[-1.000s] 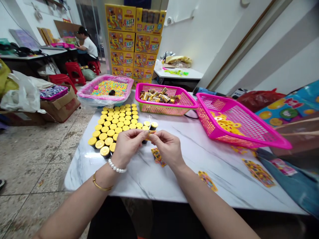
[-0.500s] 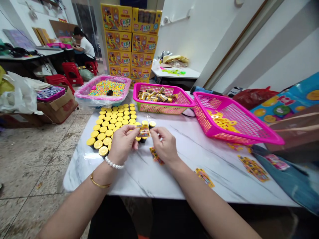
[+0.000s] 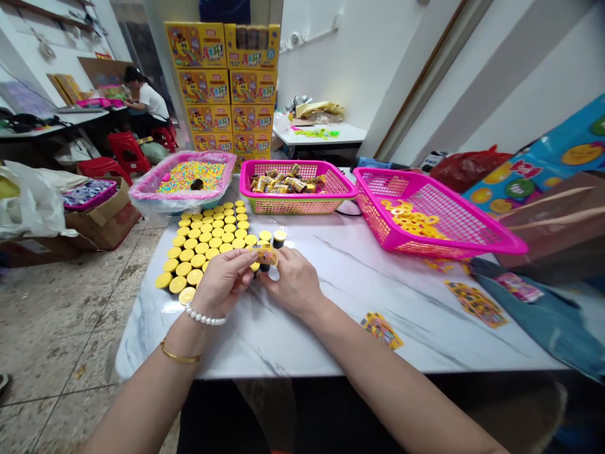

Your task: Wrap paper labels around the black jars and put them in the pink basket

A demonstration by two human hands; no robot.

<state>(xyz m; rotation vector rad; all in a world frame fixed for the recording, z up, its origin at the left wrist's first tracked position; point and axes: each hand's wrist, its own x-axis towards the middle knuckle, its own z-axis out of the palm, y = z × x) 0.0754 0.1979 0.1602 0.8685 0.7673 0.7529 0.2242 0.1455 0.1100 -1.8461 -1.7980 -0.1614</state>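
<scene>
Between my hands is a small yellow printed label (image 3: 267,255), held just above the front right of the lidded cups. My left hand (image 3: 225,277) pinches its left end between thumb and fingers. At its other end, the closed fingers of my right hand (image 3: 295,280) meet the label; the fingertips are partly hidden. Small dark cups with yellow lids (image 3: 194,277) stand upright in close rows beside and beyond my left hand. One such cup (image 3: 278,238) stands apart, just past my right fingers. To the right, a fanned stack of printed labels (image 3: 382,330) lies on the table.
On the white marbled table (image 3: 326,353) stand a lined tub of coloured beads (image 3: 189,180), a pink basket of wrapped cups (image 3: 297,205) and a pink basket of yellow rings (image 3: 454,243). More labels (image 3: 476,304) lie at right. Yellow boxes (image 3: 203,88) are stacked behind; a person (image 3: 149,101) sits far left.
My right hand has turned and closed in on the label's right end. The label stack seen beneath my right hand earlier is now hidden. The whole view has shifted slightly.
</scene>
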